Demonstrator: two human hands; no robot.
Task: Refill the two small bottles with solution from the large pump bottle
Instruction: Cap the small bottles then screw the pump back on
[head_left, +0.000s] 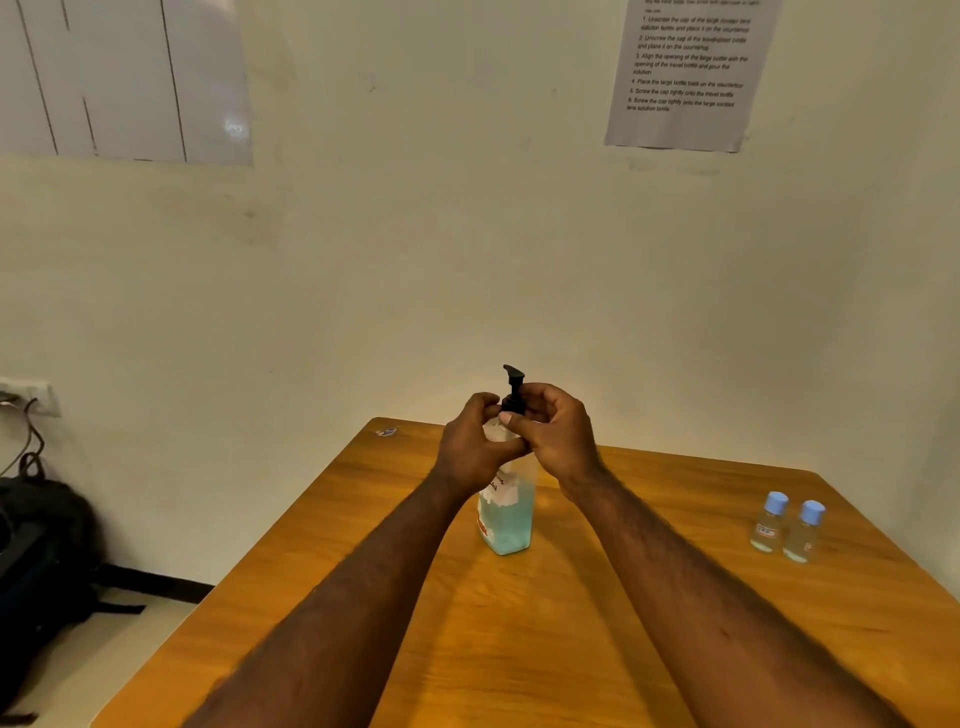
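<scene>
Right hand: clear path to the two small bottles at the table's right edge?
Probably yes. Only bare table lies between the right hand and the small bottles. Its grip is on the pump bottle's black collar, though, so it must let go first.

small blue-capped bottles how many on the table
2. The first small bottle and second small bottle stand side by side near the right edge of the table, caps on. None looks hidden.
</scene>
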